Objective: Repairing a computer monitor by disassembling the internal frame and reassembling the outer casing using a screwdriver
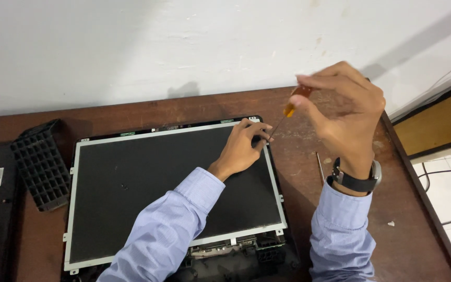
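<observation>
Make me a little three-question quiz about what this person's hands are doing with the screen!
1. True or false: the right hand holds a screwdriver.
2. Where does the left hand rest? A) on the black grid B) at the top right corner of the panel C) on the floor
3. What is worn on the right wrist?

Key: 1 true; 2 B; 3 a watch
</observation>
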